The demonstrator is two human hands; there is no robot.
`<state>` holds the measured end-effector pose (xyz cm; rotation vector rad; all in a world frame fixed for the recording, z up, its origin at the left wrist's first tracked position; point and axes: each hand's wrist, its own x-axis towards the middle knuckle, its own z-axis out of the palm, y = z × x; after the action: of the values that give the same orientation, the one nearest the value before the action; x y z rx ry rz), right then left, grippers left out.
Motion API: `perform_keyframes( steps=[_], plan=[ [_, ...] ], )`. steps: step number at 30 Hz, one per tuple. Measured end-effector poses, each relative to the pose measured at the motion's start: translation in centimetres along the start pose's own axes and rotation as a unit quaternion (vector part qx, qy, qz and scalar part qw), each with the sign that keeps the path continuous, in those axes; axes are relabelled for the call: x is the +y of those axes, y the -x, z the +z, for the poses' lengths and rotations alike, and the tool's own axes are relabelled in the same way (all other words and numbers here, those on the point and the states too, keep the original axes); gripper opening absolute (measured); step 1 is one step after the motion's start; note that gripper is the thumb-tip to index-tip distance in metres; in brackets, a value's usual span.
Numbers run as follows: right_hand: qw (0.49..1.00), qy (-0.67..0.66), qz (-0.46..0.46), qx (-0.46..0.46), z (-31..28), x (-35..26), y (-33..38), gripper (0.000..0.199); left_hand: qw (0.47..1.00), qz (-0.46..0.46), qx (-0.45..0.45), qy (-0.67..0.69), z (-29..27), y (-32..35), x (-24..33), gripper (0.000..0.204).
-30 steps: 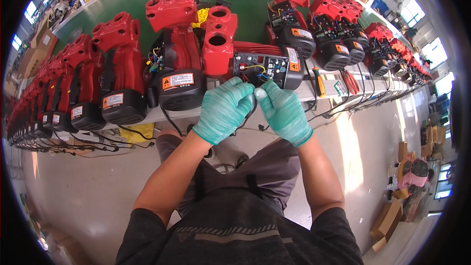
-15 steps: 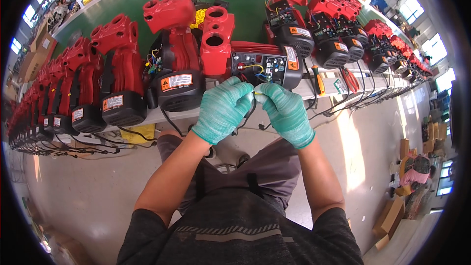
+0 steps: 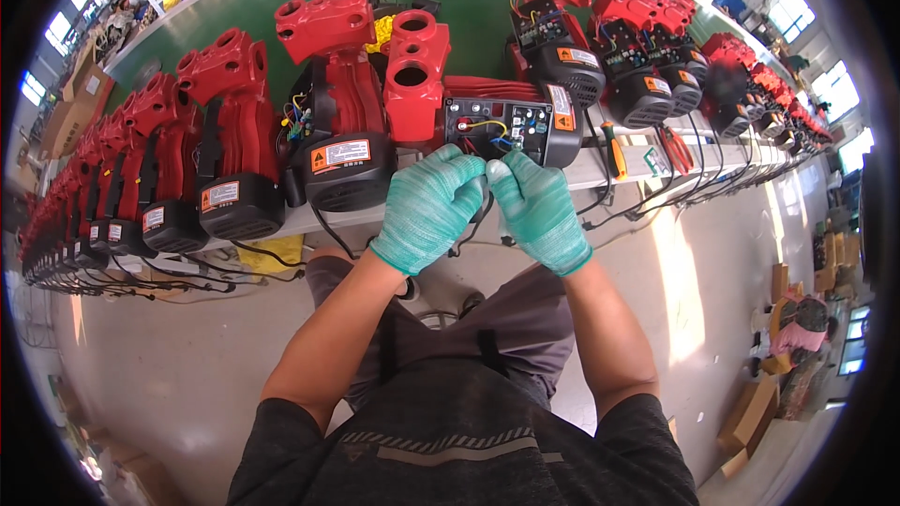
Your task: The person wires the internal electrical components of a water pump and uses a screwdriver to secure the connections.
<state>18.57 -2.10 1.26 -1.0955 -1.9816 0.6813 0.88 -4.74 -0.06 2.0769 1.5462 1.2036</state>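
Note:
A red machine with a black motor cover (image 3: 563, 122) lies on its side in front of me. Its open black control box (image 3: 516, 122) shows a board with a yellow wire and several blue and white wires. At the box's near edge my left hand (image 3: 431, 211), in a green knit glove, has thumb and forefinger pinched together. My right hand (image 3: 544, 215), gloved alike, pinches just beside it, the fingertips of both nearly touching. What lies between the fingers is too small and covered to make out. A black cable hangs below the hands.
More red machines (image 3: 234, 131) stand in a long row along the green bench (image 3: 478, 0), cables hanging off its front. To the right lie a yellow-handled screwdriver (image 3: 614, 152) and red-handled pliers (image 3: 675, 150). Another person (image 3: 797, 328) is far right, near cardboard boxes (image 3: 750, 417).
The view has shifted slightly. My right fingers have turned a little and sit more upright beside the left ones. A yellow bit that showed between the fingertips is now out of sight.

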Motion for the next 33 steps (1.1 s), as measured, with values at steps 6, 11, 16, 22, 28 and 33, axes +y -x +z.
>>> perform_keyframes(
  steps=[6,11,16,22,28,33],
  plan=[
    [0.985,-0.104,0.136,0.023,1.5,-0.4,0.5,0.032,1.0,-0.005,0.0,-0.006,0.0,0.0,0.1,0.014],
    [0.976,-0.155,0.151,-0.022,-0.1,-0.9,1.3,0.022,1.0,-0.002,0.011,0.008,0.0,0.1,0.0,0.017],
    [0.996,-0.005,-0.083,0.044,0.2,1.2,1.4,0.02,0.999,-0.021,-0.004,0.038,0.0,0.0,0.1,0.018],
    [0.99,0.07,-0.121,0.018,-0.5,0.2,0.5,0.012,0.999,-0.015,0.005,0.039,0.1,0.2,-0.2,0.019],
    [0.999,-0.045,-0.001,0.015,0.7,0.0,0.8,0.015,0.999,-0.014,0.009,0.032,0.1,0.2,-0.1,0.019],
    [0.993,-0.092,0.054,0.058,2.6,0.5,1.5,0.027,0.999,-0.025,0.008,0.021,0.0,0.0,0.3,0.019]
  ],
)
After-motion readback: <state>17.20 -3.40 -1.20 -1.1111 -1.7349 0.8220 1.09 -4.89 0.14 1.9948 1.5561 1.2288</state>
